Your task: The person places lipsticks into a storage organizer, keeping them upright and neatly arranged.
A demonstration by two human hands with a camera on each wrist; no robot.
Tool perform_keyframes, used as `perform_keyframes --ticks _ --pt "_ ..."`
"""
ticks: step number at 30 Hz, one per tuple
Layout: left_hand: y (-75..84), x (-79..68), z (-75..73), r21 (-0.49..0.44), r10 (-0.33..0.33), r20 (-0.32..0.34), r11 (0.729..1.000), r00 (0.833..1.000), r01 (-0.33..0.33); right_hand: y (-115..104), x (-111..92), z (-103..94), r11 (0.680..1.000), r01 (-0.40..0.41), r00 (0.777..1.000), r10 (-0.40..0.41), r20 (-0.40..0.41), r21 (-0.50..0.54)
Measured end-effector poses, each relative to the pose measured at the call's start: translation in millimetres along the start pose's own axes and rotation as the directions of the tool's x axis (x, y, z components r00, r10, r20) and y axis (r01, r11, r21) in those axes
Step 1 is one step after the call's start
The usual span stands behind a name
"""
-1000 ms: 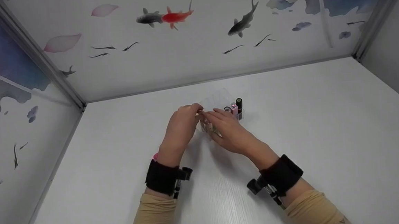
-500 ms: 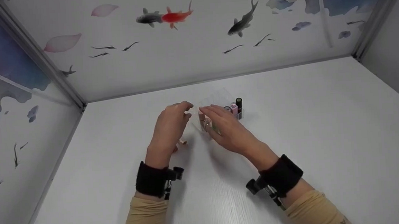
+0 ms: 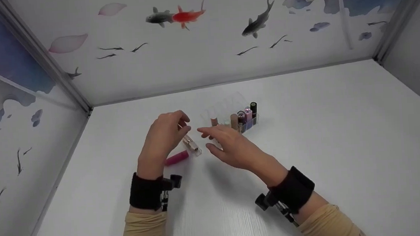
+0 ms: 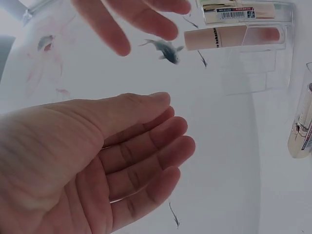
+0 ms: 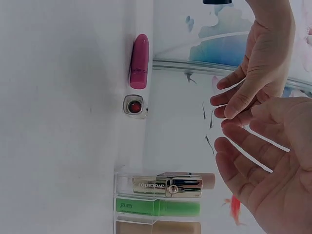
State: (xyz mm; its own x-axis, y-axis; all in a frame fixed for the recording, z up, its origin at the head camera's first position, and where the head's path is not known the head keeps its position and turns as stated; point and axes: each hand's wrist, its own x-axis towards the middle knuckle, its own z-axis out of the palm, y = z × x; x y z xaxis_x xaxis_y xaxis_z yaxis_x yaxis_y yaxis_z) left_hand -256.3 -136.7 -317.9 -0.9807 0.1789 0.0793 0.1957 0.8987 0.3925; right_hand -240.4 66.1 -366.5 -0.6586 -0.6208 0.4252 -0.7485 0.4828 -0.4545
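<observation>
In the head view my left hand hovers above the table, fingers loosely bent, holding nothing. Just beneath it lies a lipstick with a clear cap, its upper end hidden by the fingers. A pink tube rests beside that lipstick, partly behind the wrist. My right hand is in the air in front of the clear organizer, fingers extended and nothing in them. The right wrist view shows a green tube and a gold lipstick standing in the organizer.
A black tube, a pale pink tube and a tan tube also stand in the organizer. White panels printed with fish enclose the table at the back and sides.
My left hand has moved left and back from the organizer, uncovering the clear-capped lipstick and the pink tube. The right hand has come off the organizer's front, drawing slightly nearer.
</observation>
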Motion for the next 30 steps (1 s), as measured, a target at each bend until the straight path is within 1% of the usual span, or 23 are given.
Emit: perform_keyframes --ticks 2,4,7,9,12,15,16,19,22,23,27,30 --pt "-1.4 -1.9 -1.5 0.001 -0.029 0.055 1.0 0.998 0.029 0 1 2.1 1.0 0.001 0.999 -0.001 0.041 -0.007" --pt "-3.4 -4.0 -2.4 0.009 -0.061 0.119 0.998 0.991 0.06 0 1 4.0 1.0 -0.009 0.997 0.009 0.077 0.001" --pt "-7.8 -6.3 -3.0 0.037 -0.113 0.206 0.994 0.972 0.107 0 3 6.5 0.999 -0.042 0.991 0.038 0.127 0.028" --pt "-12.6 -6.7 -3.0 0.059 -0.138 0.242 0.99 0.96 0.128 -1 4 8.5 0.997 -0.066 0.985 0.059 0.164 0.042" --pt "-20.8 -6.0 -2.5 0.105 -0.175 0.277 0.983 0.945 0.151 -4 8 12.9 0.994 -0.095 0.972 0.08 0.22 0.056" --pt "-29.4 -4.7 -0.5 0.158 -0.216 0.316 0.972 0.924 0.173 -8 13 19.2 0.99 -0.123 0.959 0.102 0.265 0.064" --pt "-31.9 -4.0 0.6 0.175 -0.231 0.33 0.968 0.915 0.181 -9 15 21.6 0.989 -0.136 0.954 0.113 0.278 0.064" --pt "-36.4 -1.8 4.6 0.205 -0.282 0.375 0.954 0.883 0.218 -11 21 29.8 0.987 -0.15 0.946 0.125 0.3 0.062" --pt "-38.2 -0.1 8.4 0.207 -0.321 0.403 0.944 0.857 0.257 -12 24 38.1 0.985 -0.159 0.938 0.131 0.322 0.062" --pt "-38.6 0.3 9.2 0.204 -0.33 0.409 0.942 0.851 0.268 -13 25 40.6 0.984 -0.168 0.933 0.138 0.332 0.063" --pt "-40.5 1.6 12.1 0.201 -0.344 0.42 0.938 0.84 0.284 -17 27 49.4 0.973 -0.228 0.902 0.197 0.384 0.035" --pt "-40.5 2.5 14.7 0.211 -0.34 0.426 0.938 0.838 0.273 -19 27 55.1 0.97 -0.243 0.888 0.219 0.404 0.008"
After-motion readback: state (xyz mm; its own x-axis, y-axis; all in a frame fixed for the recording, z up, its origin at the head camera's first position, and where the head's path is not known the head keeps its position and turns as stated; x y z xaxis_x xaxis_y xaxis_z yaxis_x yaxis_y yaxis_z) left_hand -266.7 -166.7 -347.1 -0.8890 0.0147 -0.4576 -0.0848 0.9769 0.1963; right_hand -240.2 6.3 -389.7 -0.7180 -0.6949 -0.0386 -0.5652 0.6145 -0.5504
